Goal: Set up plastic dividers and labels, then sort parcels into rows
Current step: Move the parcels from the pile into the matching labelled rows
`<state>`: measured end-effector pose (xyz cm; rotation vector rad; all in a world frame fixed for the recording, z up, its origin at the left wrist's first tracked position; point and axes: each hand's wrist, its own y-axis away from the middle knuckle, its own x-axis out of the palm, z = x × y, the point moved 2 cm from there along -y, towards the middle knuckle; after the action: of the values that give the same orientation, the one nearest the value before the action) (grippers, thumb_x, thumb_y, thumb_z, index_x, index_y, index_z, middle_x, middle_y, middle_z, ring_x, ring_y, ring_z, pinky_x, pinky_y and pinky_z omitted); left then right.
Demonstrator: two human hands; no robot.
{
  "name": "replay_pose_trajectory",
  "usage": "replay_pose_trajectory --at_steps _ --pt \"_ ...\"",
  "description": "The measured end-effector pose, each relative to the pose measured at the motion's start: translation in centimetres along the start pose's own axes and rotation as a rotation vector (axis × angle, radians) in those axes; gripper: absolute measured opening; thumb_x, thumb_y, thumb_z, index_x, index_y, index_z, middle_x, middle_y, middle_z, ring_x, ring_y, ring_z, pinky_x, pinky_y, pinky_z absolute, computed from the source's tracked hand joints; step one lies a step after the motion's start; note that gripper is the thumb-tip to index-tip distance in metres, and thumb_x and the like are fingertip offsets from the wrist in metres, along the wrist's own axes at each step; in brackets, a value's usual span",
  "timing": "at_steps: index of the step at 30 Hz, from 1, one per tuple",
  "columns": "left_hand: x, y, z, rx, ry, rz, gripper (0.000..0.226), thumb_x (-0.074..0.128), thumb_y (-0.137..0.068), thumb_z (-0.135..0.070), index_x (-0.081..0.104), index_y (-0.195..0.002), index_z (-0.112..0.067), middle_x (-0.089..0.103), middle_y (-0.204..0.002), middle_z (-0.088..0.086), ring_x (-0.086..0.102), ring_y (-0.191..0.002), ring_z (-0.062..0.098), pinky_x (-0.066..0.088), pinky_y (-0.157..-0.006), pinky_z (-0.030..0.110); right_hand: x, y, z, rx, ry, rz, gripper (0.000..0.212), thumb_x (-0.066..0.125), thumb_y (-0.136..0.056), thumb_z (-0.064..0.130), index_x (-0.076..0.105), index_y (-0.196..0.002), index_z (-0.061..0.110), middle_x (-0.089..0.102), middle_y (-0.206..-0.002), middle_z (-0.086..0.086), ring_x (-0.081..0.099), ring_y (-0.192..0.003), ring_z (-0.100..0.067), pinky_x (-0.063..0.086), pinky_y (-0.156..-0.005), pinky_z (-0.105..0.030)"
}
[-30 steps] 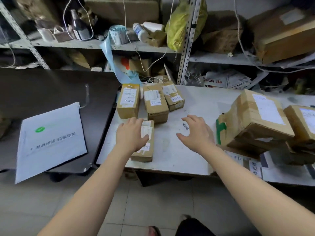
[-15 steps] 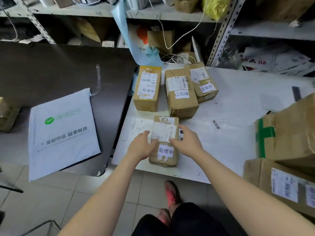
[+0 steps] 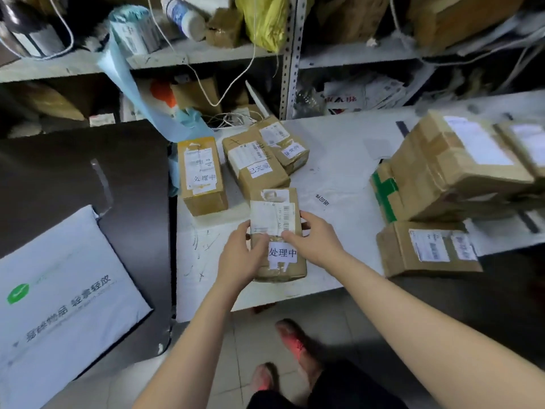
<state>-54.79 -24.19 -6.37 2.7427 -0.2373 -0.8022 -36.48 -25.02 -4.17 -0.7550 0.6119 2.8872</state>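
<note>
Steel shelving (image 3: 290,54) crammed with boxes, cables and a yellow bag (image 3: 262,22) backs a white table (image 3: 348,178), and that table is where I am working through the head view. Near its front edge is the cardboard parcel (image 3: 283,270) I am handling, its long side running away from me. It has a barcoded shipping label (image 3: 272,215) on its far half and a white sticker (image 3: 282,253) printed 处理中 on its near half.

My left hand (image 3: 240,259) grips the parcel's left side, thumb curled over the top face. My right hand (image 3: 317,240) holds the right side, fingers wrapped along the edge and thumb tip pressing the lower corner of the shipping label. I cannot tell whether the parcel rests on the table or is raised slightly.

Beyond it three more parcels lie in a row. The left parcel (image 3: 202,178) is also marked 处理中, the middle parcel (image 3: 255,169) is just behind the one I hold, and the right parcel (image 3: 284,143) is angled against the middle one. A small label (image 3: 322,199) lies flat on the table just right of my parcel.

Farther right is a pile of large cartons (image 3: 451,169), one with green tape, and a smaller carton (image 3: 427,249) sits at the table's edge. On my left, a dark table (image 3: 59,172) carries a grey mailer bag (image 3: 59,290) with a green logo. A pale blue strip (image 3: 124,75) hangs from the shelving towards the left parcel.
</note>
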Motion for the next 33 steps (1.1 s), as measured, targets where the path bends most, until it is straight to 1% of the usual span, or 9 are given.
replay_pose_trajectory --at_steps 4,6,9,12,19,23,27,31,33 --pt "2.3 0.8 -5.2 0.170 -0.041 0.050 0.059 0.051 -0.084 -0.070 0.052 -0.137 -0.043 0.063 -0.125 -0.010 0.065 -0.109 0.013 0.060 -0.087 0.047 -5.7 3.7 -0.1 -0.004 -0.037 -0.177 0.049 0.072 -0.089 0.034 0.060 -0.137 0.032 0.070 -0.119 0.011 0.063 -0.103 -0.006 0.054 -0.079 -0.024" --pt "4.1 1.9 -8.3 0.251 -0.043 0.084 0.055 0.053 -0.086 -0.067 0.054 -0.135 -0.042 0.064 -0.122 -0.011 0.065 -0.108 0.011 0.059 -0.088 0.047 -9.0 6.0 -0.8 -0.015 -0.064 -0.260 0.047 0.072 -0.089 0.035 0.062 -0.135 0.031 0.070 -0.119 0.013 0.062 -0.103 -0.003 0.051 -0.075 -0.019" --pt "7.3 4.2 -12.4 0.348 -0.001 0.147 0.043 0.055 -0.087 -0.063 0.054 -0.128 -0.050 0.064 -0.116 -0.014 0.067 -0.102 0.011 0.060 -0.084 0.048 -13.9 9.4 -2.6 -0.006 -0.120 -0.362 0.048 0.074 -0.089 0.038 0.062 -0.135 0.031 0.069 -0.120 0.014 0.062 -0.107 -0.004 0.056 -0.087 -0.031" --pt "11.5 7.1 -15.7 0.423 0.024 0.207 0.047 0.054 -0.084 -0.066 0.054 -0.128 -0.050 0.064 -0.117 -0.013 0.069 -0.100 0.017 0.060 -0.083 0.050 -18.8 12.5 -5.4 -0.003 -0.115 -0.433 0.052 0.074 -0.086 0.045 0.061 -0.135 0.031 0.069 -0.125 0.015 0.063 -0.113 -0.006 0.057 -0.094 -0.041" --pt "22.6 14.2 -20.8 0.440 0.059 0.236 0.046 0.055 -0.082 -0.062 0.060 -0.124 -0.044 0.065 -0.110 -0.015 0.068 -0.098 0.011 0.058 -0.089 0.044 -29.2 18.8 -13.4 -0.026 -0.183 -0.443 0.039 0.076 -0.087 0.037 0.069 -0.125 0.032 0.072 -0.113 0.017 0.066 -0.102 -0.001 0.059 -0.088 -0.034" --pt "29.4 17.9 -23.6 0.432 0.086 0.238 0.033 0.062 -0.095 -0.042 0.064 -0.127 -0.038 0.068 -0.106 -0.018 0.067 -0.099 0.005 0.058 -0.090 0.040 -34.7 21.3 -18.7 -0.005 -0.204 -0.421 0.035 0.075 -0.087 0.038 0.068 -0.122 0.037 0.072 -0.112 0.018 0.068 -0.102 -0.003 0.060 -0.088 -0.037" --pt "34.9 20.3 -25.5 0.412 0.094 0.282 0.029 0.061 -0.099 -0.040 0.064 -0.128 -0.039 0.072 -0.110 -0.014 0.070 -0.096 0.003 0.060 -0.086 0.034 -39.3 22.3 -22.6 0.012 -0.209 -0.378 0.035 0.075 -0.086 0.042 0.069 -0.120 0.037 0.074 -0.111 0.018 0.070 -0.100 -0.002 0.061 -0.088 -0.038" --pt "38.9 20.9 -26.8 0.334 0.141 0.312 0.025 0.065 -0.096 -0.042 0.059 -0.117 -0.053 0.072 -0.105 -0.024 0.070 -0.098 0.001 0.059 -0.087 0.028 -42.9 21.8 -25.4 0.031 -0.207 -0.375 0.022 0.077 -0.085 0.038 0.065 -0.101 0.047 0.073 -0.106 0.020 0.068 -0.100 -0.001 0.060 -0.089 -0.037" --pt "40.8 20.4 -27.4 0.284 0.176 0.317 0.038 0.069 -0.090 -0.050 0.056 -0.126 -0.049 0.070 -0.111 -0.016 0.071 -0.100 0.004 0.060 -0.088 0.035 -44.5 21.0 -26.7 0.047 -0.218 -0.369 0.024 0.079 -0.085 0.035 0.064 -0.100 0.046 0.073 -0.105 0.020 0.069 -0.101 -0.002 0.060 -0.088 -0.035"
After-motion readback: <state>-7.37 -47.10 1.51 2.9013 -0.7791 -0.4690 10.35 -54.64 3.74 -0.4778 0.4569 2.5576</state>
